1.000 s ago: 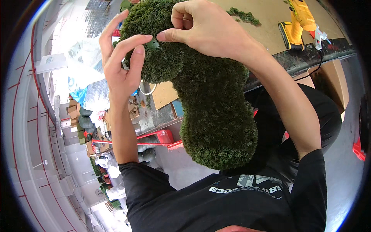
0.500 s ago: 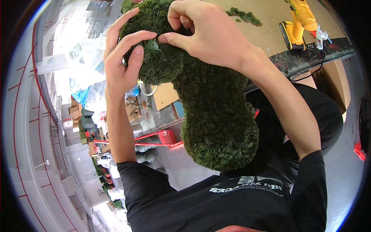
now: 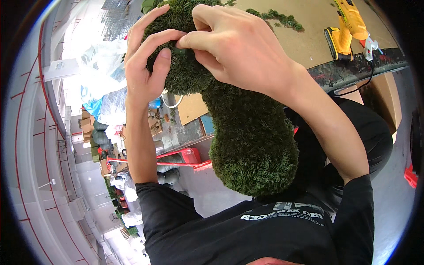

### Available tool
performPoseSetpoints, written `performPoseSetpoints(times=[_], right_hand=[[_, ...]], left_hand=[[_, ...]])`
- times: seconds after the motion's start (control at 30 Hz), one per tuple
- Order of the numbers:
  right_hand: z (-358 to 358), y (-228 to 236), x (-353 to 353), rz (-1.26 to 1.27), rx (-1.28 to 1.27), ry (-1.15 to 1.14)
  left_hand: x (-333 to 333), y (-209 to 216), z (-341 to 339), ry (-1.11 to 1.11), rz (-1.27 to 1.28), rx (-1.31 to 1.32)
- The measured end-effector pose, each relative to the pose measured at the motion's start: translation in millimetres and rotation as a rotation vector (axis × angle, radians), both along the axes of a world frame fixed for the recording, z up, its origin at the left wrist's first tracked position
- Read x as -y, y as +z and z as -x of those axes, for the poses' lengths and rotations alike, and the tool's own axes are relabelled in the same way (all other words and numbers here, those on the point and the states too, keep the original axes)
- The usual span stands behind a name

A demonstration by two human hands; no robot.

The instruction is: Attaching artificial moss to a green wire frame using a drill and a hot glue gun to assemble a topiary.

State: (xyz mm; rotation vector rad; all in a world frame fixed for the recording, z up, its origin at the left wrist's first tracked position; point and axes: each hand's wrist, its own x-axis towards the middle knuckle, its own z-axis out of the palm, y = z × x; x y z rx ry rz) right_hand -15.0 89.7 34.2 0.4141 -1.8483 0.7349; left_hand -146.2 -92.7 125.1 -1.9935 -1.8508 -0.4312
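A dark green artificial-grass topiary (image 3: 254, 132) with rounded lobes stretches from my lap up onto the table edge. My left hand (image 3: 148, 62) curves around its upper lobe, index fingertip pressed into the greenery and thumb lying against the near side. From the right, my right hand (image 3: 247, 53) reaches over the same lobe, its fingers drawn together and meeting my left index fingertip. A small smooth green piece (image 3: 179, 51) shows just beneath those fingertips, mostly covered. Whatever the right fingers pinch is hidden.
A yellow cordless power tool (image 3: 346, 33) lies on the brown board (image 3: 304, 48) at right, near a cable. Loose green sprigs (image 3: 282, 20) lie on the board. Below the table is a red dustpan (image 3: 190, 157). Clear plastic sheeting (image 3: 104, 75) is at left.
The right hand has shifted and its fingers now cover most of the green piece, which showed plainly before. The topiary and left hand have moved slightly right.
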Motion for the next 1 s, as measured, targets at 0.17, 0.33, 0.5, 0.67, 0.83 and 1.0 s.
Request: performPoseSetpoints(times=[0.17, 0.33, 0.5, 0.67, 0.83, 1.0], right_hand=[[-21, -1, 4, 0.094, 0.038, 0.007], [-37, 1, -22, 0.362, 0.254, 0.185], [-33, 2, -15, 0.211, 0.228, 0.264], [-47, 2, -23, 0.123, 0.413, 0.155], [-87, -21, -59, -0.152, 0.916, -0.13], [-96, -33, -47, -0.039, 0.498, -0.169]], left_hand=[[-1, 0, -1, -0.017, 0.001, -0.009], [-2, 0, -3, -0.019, -0.006, -0.04], [-2, -2, -3, -0.012, -0.019, -0.016], [-4, -4, 0, -0.034, -0.032, -0.021], [-3, -6, 6, -0.062, -0.038, -0.011], [0, -1, 8, -0.058, -0.03, -0.074]])
